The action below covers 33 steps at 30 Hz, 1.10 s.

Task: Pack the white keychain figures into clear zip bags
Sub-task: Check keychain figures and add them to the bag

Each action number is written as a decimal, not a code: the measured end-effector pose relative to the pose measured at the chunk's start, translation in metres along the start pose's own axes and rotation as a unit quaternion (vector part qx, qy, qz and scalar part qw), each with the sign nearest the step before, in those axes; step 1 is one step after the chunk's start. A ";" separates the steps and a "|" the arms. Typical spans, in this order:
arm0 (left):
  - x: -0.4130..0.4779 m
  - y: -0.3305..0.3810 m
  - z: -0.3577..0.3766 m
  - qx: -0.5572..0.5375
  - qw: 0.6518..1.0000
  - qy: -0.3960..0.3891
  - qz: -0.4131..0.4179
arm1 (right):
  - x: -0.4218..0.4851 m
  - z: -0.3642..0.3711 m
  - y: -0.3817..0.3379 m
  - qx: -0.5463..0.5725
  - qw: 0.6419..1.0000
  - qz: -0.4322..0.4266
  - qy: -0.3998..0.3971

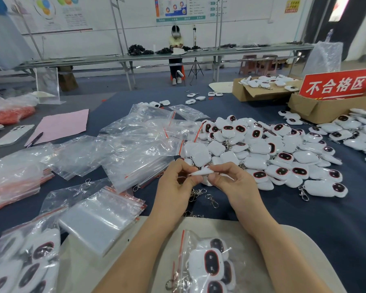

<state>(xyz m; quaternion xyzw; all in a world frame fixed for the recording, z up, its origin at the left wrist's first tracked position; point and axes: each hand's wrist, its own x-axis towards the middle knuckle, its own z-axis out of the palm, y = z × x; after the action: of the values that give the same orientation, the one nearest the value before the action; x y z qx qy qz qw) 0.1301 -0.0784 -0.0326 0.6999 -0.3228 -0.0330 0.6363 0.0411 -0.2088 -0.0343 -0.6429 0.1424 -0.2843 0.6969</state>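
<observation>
Both hands hold one white keychain figure edge-on above the table. My left hand pinches its left end and my right hand pinches its right end. Behind them lies a big heap of white figures with dark red faces. Empty clear zip bags with red seal strips are strewn to the left, and a flat stack of them lies at the near left. A zip bag with figures inside rests on the beige board in front of me. More filled bags sit at the bottom left.
Loose metal clasps lie under my hands. Cardboard boxes and a red sign stand at the back right. A phone, a pen and a pink sheet are at the left. A seated person works at a far bench.
</observation>
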 end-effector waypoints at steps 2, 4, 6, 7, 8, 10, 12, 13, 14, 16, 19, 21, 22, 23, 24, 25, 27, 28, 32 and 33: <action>0.000 0.000 0.000 -0.006 1.000 -0.002 0.003 | 0.000 0.001 0.000 0.003 1.000 0.003 0.001; 0.000 0.000 -0.001 -0.002 1.000 -0.003 0.005 | 0.000 0.002 0.000 0.035 0.999 0.011 -0.006; 0.000 -0.002 0.000 -0.002 1.000 -0.002 -0.002 | 0.001 0.002 0.001 0.057 0.998 0.011 -0.007; 0.000 -0.003 0.000 -0.009 1.000 -0.004 -0.011 | 0.001 0.002 0.001 0.049 0.999 0.006 -0.004; 0.000 -0.003 0.000 -0.018 1.000 -0.005 -0.019 | 0.001 0.002 0.001 0.038 0.999 0.004 -0.001; 0.000 -0.004 0.001 -0.026 0.999 -0.006 -0.024 | 0.001 0.002 0.000 0.029 1.000 0.006 0.003; 0.001 -0.004 0.000 -0.020 1.000 -0.004 -0.023 | 0.001 0.002 0.000 0.032 0.999 0.008 0.003; 0.001 -0.004 0.000 -0.018 1.000 -0.005 -0.024 | 0.001 0.002 0.001 0.031 0.999 0.009 0.004; 0.001 -0.004 0.000 -0.017 1.000 -0.006 -0.025 | 0.001 0.003 0.001 0.030 1.000 0.010 0.004; 0.001 -0.005 -0.001 -0.019 0.999 -0.004 -0.025 | 0.001 0.003 0.000 0.030 0.999 0.010 0.007; -0.001 -0.002 -0.001 -0.059 0.997 -0.013 -0.040 | 0.000 0.004 -0.002 0.028 1.000 0.007 0.007; -0.003 0.001 -0.002 -0.099 0.993 -0.024 -0.065 | -0.001 0.005 -0.003 0.027 1.000 0.004 0.004; -0.004 0.003 -0.003 -0.127 0.988 -0.022 -0.081 | -0.001 0.006 -0.004 0.027 1.000 0.001 0.005; -0.005 0.005 -0.006 -0.167 0.981 -0.014 -0.101 | -0.001 0.007 -0.005 0.028 1.000 -0.002 0.007; -0.006 0.007 -0.009 -0.213 0.969 -0.002 -0.122 | -0.001 0.008 -0.006 0.031 0.999 -0.005 0.011; -0.008 0.009 -0.015 -0.254 0.957 0.013 -0.140 | -0.001 0.008 -0.007 0.035 0.999 -0.006 0.016; -0.018 0.011 -0.030 -0.299 0.941 0.033 -0.157 | -0.002 0.008 -0.013 0.040 0.999 -0.008 0.026; -0.025 0.011 -0.038 -0.298 0.941 0.033 -0.155 | -0.003 0.008 -0.017 0.039 0.999 -0.010 0.029; -0.069 0.014 -0.071 -0.186 0.976 0.017 -0.116 | -0.009 0.010 -0.033 0.015 0.999 -0.027 0.033; -0.079 0.016 -0.077 -0.149 0.983 0.012 -0.107 | -0.013 0.010 -0.036 0.009 0.999 -0.029 0.033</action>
<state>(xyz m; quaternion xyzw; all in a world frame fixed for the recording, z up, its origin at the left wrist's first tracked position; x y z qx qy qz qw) 0.0962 0.0283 -0.0324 0.6281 -0.2300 -0.1404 0.7300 0.0295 -0.1935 -0.0001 -0.6308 0.1438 -0.3266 0.6890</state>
